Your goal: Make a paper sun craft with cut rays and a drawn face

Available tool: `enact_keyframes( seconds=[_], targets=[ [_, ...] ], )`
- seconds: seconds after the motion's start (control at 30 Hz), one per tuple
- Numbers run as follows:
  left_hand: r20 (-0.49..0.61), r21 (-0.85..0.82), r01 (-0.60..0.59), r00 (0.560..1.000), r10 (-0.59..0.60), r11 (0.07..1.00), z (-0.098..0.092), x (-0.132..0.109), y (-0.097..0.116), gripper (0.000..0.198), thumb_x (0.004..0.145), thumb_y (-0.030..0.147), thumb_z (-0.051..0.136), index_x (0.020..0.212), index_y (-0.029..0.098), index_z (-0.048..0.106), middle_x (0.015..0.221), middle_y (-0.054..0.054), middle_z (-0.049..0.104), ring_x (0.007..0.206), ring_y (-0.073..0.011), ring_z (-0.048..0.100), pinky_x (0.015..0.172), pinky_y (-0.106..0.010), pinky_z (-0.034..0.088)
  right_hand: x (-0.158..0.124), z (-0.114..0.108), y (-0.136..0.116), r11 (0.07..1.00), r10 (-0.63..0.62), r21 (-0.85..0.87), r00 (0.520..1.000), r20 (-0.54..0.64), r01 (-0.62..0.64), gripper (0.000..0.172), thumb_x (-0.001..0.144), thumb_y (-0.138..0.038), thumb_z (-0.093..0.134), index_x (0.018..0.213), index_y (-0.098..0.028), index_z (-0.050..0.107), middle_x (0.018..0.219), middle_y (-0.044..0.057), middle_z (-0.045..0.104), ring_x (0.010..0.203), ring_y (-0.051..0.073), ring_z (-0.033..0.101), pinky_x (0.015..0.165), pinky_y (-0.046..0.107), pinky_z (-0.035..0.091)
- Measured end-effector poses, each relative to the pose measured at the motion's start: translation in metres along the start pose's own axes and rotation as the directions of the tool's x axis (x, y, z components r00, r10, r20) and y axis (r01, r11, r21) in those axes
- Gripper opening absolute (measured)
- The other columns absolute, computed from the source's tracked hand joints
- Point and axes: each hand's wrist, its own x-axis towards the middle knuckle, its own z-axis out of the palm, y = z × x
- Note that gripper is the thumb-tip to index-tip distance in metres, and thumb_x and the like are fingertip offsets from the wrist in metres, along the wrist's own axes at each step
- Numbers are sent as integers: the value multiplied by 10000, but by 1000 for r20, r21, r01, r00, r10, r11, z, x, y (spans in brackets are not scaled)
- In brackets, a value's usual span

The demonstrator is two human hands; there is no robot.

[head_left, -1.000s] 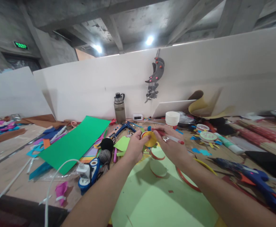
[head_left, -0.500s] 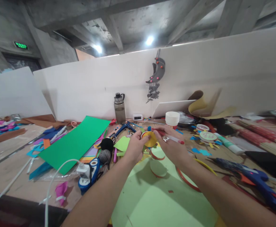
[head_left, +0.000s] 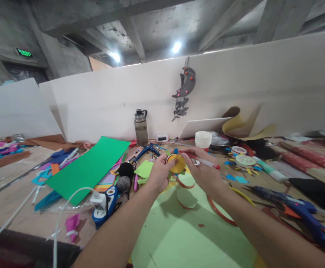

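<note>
My left hand [head_left: 162,173] is closed around a small round craft piece with a yellow face [head_left: 178,163], its thumb lying across that face. Small blue and green bits stick out at the piece's upper edge. In my right hand [head_left: 203,167] is a pen with a clear barrel and a red end [head_left: 208,162], pointing toward the top of the craft piece. Its tip is too small to make out. Below both hands, pale green round pieces with red edges [head_left: 187,199] rest on a light green sheet [head_left: 190,238].
At right lies a blue glue gun [head_left: 299,208]. A bottle [head_left: 141,128] and stacked white paper bowls [head_left: 203,139] stand at the back. A green sheet [head_left: 87,169], a blue power strip [head_left: 105,208] with a white cable and several scraps cover the left.
The pen's red end has shifted slightly to the right. My left hand and the craft piece stay almost in place.
</note>
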Motion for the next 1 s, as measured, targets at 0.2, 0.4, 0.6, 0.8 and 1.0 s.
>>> enact_keyframes(
  seconds=[0.2, 0.4, 0.6, 0.8, 1.0],
  targets=[
    [9, 29, -17, 1000, 17, 999, -2, 1, -3, 385, 598, 273, 790, 927, 143, 638, 854, -54, 699, 754, -159, 661, 639, -225, 498, -1, 1, 3, 999, -37, 2, 999, 14, 37, 131, 866, -276, 564, 966, -236, 639, 916, 35, 700, 851, 185, 663, 763, 336, 540],
    [30, 10, -25, 999, 25, 1000, 0, 1, -2, 437, 601, 252, 782, 1004, 149, 648, 905, -58, 707, 786, -160, 662, 663, -227, 509, -1, 0, 3, 998, -61, -15, 998, 32, 61, 126, 868, -273, 562, 961, -222, 631, 914, 40, 691, 848, 186, 660, 766, 340, 533],
    [21, 30, -18, 1000, 17, 999, 1, 0, -1, 433, 606, 242, 774, 1007, 145, 643, 893, -54, 708, 768, -151, 658, 608, -197, 490, -2, 1, 3, 995, -91, -36, 996, 24, 92, 112, 868, -258, 559, 950, -218, 625, 909, 43, 694, 833, 178, 658, 740, 322, 533],
    [18, 51, -21, 1000, 20, 998, 2, -1, 1, 400, 605, 247, 773, 970, 145, 646, 890, -52, 706, 756, -143, 651, 560, -177, 464, -1, 0, 3, 995, -89, -50, 996, 29, 90, 121, 869, -256, 553, 962, -225, 624, 928, 42, 697, 851, 181, 659, 750, 332, 532],
    [16, 53, -24, 1000, 23, 998, 0, 0, -1, 363, 608, 261, 772, 925, 147, 637, 864, -47, 700, 730, -139, 644, 594, -200, 472, -2, 1, 3, 996, -73, -48, 997, 30, 74, 136, 874, -286, 538, 957, -229, 629, 925, 48, 702, 840, 193, 667, 738, 354, 543]
  ],
)
